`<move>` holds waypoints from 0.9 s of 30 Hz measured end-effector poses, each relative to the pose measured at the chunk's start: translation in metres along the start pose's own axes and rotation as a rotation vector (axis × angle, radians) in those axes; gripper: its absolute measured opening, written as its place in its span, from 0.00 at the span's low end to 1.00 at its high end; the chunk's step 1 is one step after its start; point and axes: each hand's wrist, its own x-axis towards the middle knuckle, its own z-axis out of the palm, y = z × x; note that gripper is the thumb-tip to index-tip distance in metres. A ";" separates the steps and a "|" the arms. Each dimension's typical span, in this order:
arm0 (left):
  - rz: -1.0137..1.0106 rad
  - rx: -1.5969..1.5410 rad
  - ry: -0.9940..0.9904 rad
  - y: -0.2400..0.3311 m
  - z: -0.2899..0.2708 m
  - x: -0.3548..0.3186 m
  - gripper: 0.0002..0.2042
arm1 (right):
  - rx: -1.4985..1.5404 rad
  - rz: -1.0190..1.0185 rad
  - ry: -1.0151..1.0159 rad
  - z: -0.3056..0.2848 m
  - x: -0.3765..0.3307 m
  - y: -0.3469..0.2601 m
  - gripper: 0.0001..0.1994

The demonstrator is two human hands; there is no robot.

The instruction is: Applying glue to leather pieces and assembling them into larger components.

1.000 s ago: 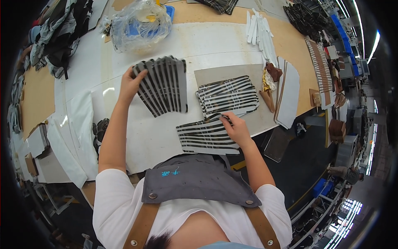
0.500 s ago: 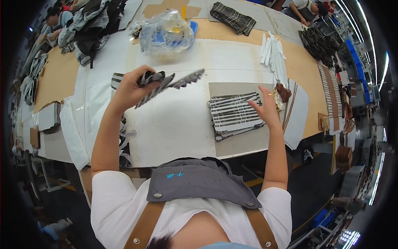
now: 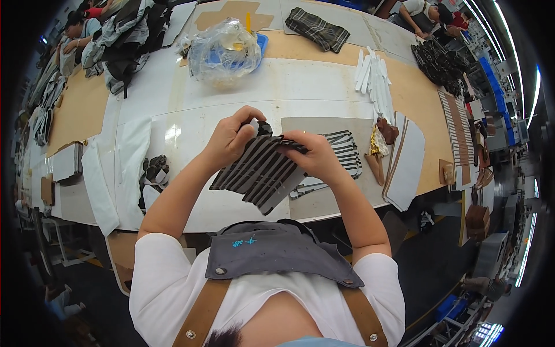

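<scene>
A bundle of dark-and-light striped fabric strips [image 3: 254, 173] hangs fanned out over the table, in front of my apron. At its upper left edge, my left hand [image 3: 231, 139] is closed around a rolled part of it. Fingers of my right hand [image 3: 315, 153] pinch the upper right edge. Behind my right hand, more striped strips [image 3: 346, 153] lie stacked on a grey board [image 3: 300, 123], partly hidden by the hand and the bundle.
A dark crumpled heap [image 3: 156, 170] lies left of my left forearm. Farther back are a plastic bag [image 3: 222, 52] on a blue tray [image 3: 263, 43], folded plaid fabric [image 3: 318, 29] and white strips [image 3: 373, 78]. Other people work at the far corners.
My left hand has brought the bundle rightward and nearer to me. My right hand has left the stack on the board, moved left and taken hold of the bundle's other side.
</scene>
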 end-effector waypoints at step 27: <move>0.207 -0.402 0.885 0.024 -0.143 -0.051 0.29 | -0.482 0.776 0.589 -0.077 -0.119 0.205 0.26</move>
